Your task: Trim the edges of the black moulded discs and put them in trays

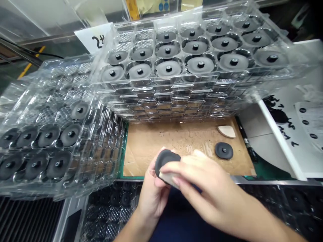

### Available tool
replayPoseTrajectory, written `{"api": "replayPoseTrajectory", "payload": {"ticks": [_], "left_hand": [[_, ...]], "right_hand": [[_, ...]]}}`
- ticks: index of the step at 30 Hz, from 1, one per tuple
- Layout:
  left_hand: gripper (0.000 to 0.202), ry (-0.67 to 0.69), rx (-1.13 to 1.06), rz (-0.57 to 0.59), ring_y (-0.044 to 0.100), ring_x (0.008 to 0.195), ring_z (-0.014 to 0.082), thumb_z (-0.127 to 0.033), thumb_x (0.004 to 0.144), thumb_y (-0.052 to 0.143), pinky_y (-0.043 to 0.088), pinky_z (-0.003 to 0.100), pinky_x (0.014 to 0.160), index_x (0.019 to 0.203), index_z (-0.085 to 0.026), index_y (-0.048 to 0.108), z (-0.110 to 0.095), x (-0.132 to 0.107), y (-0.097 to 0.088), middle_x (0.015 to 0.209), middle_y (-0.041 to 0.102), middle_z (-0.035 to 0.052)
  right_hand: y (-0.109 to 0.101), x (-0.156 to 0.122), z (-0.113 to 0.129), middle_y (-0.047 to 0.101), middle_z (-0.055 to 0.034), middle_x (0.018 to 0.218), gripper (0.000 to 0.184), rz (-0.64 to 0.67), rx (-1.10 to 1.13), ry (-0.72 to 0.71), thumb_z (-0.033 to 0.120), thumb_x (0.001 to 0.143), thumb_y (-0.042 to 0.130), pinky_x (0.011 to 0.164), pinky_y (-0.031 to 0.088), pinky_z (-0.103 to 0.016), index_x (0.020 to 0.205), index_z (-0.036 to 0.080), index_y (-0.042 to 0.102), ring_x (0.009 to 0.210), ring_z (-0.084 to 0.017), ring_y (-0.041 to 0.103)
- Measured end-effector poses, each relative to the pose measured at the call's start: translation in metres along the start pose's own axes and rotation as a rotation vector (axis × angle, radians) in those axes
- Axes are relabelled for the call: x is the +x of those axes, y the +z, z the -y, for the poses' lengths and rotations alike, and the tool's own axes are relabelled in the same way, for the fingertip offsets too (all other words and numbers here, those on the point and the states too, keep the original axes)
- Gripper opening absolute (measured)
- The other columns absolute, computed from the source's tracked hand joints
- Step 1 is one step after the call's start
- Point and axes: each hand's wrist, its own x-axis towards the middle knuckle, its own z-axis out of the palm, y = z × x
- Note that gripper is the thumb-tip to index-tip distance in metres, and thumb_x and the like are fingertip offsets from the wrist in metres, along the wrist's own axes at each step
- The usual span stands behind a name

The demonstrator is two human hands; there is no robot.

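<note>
Above the front edge of the cardboard, my left hand (153, 191) is closed around a black rubber-looking disc (164, 157), holding it tilted. My right hand (205, 179) pinches a thin beige pad (169, 177) against the face and lower rim of that disc. Its fingers cover part of both. A second black disc (224, 150) with a small central stud lies flat on the cardboard (151, 144), to the right of my hands. Behind it rests a beige wedge-shaped piece (226, 131).
A tall stack of clear plastic trays (174, 85) with black discs stands at the back. Another tray stack (83, 158) is at the left, partly filled. A "2#" paper sign (94, 38) leans behind. A black pen (246, 139) lies by the white divider (280, 137) at right.
</note>
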Motion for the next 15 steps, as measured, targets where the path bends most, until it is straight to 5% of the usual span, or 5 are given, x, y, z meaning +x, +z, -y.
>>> {"api": "replayPoseTrajectory", "payload": {"ticks": [4, 9, 12, 15], "left_hand": [[0.046, -0.066, -0.006, 0.086, 0.063, 0.104, 0.0259, -0.040, 0.060, 0.080, 0.046, 0.034, 0.096, 0.100, -0.022, 0.069, -0.003, -0.002, 0.008, 0.095, 0.072, 0.0053], [0.060, -0.001, -0.113, 0.123, 0.067, 0.088, 0.0185, -0.036, 0.043, 0.088, 0.052, 0.028, 0.085, 0.100, -0.029, 0.069, -0.009, -0.003, 0.005, 0.100, 0.072, -0.0012], [0.058, -0.039, -0.077, 0.114, 0.065, 0.088, 0.0168, -0.035, 0.046, 0.088, 0.050, 0.026, 0.085, 0.099, -0.025, 0.069, -0.005, -0.001, 0.004, 0.095, 0.071, 0.0005], [0.042, -0.071, 0.016, 0.172, 0.064, 0.087, 0.0175, -0.040, 0.062, 0.079, 0.049, 0.029, 0.085, 0.096, -0.018, 0.069, -0.003, -0.002, 0.008, 0.088, 0.069, 0.0033]], "right_hand": [[0.000, 0.002, 0.002, 0.067, -0.0071, 0.080, 0.026, -0.224, -0.111, -0.033, 0.013, 0.092, 0.040, 0.065, 0.036, -0.032, 0.107, 0.008, 0.061, 0.068, -0.017, 0.056], [-0.018, -0.027, 0.001, 0.069, 0.0013, 0.081, 0.021, 0.021, 0.067, 0.045, 0.010, 0.089, 0.047, 0.063, 0.037, -0.027, 0.102, 0.020, 0.060, 0.066, -0.011, 0.057], [-0.026, -0.034, -0.003, 0.067, 0.0006, 0.082, 0.023, -0.084, -0.111, 0.149, 0.010, 0.089, 0.048, 0.064, 0.035, -0.028, 0.107, 0.019, 0.059, 0.065, -0.012, 0.055], [-0.026, -0.021, -0.006, 0.065, -0.0022, 0.077, 0.023, -0.187, -0.248, -0.043, 0.014, 0.094, 0.042, 0.065, 0.031, -0.032, 0.103, 0.016, 0.063, 0.066, -0.015, 0.050]]}}
